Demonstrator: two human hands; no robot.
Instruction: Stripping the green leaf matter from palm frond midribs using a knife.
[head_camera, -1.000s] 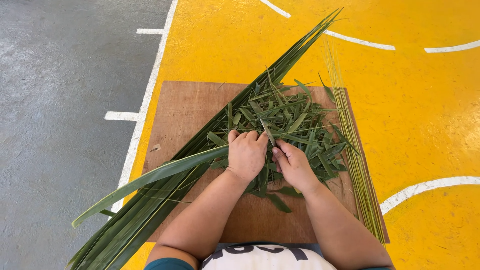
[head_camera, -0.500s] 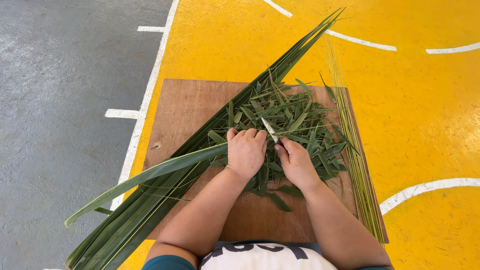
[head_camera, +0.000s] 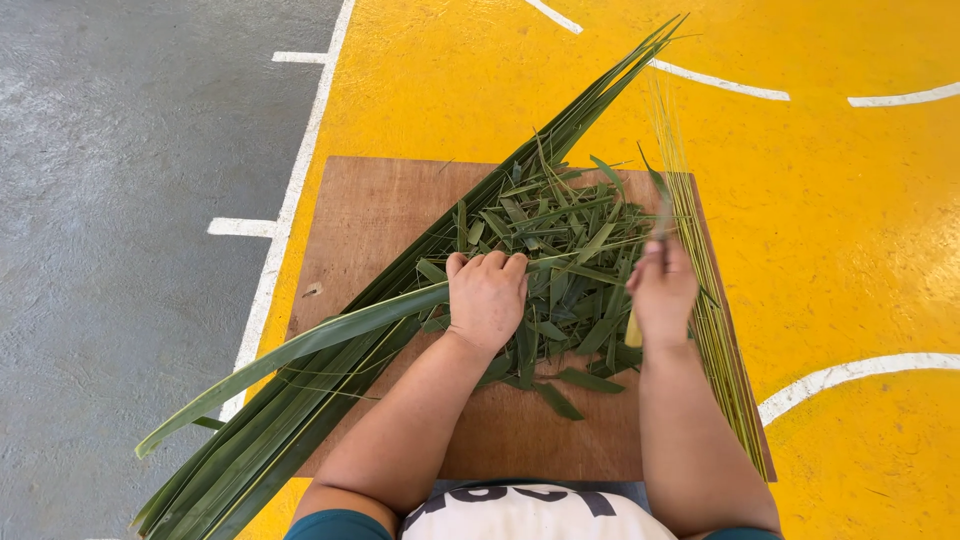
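Palm leaf strip and thin midrib

Long green palm leaf strip (head_camera: 330, 335) slants across the wooden board; pale midrib (head_camera: 668, 135) stands nearly upright at right.

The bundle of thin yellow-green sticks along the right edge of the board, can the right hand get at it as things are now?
Probably yes. The right hand is already beside the bundle of sticks, seemingly touching it, with nothing between them. It does hold a pale yellowish thing, which may limit its grip.

The board (head_camera: 380, 215) is brown wood, matt, with a faint grain and a few scuffs. The long palm leaves (head_camera: 300, 400) look smooth and slightly glossy; the cut leaf scraps (head_camera: 570, 250) are duller green. The thin midrib sticks (head_camera: 715, 330) look dry, pale and fibrous. The floor (head_camera: 820, 200) is painted yellow, semi-gloss, beside rough grey concrete (head_camera: 120, 200).
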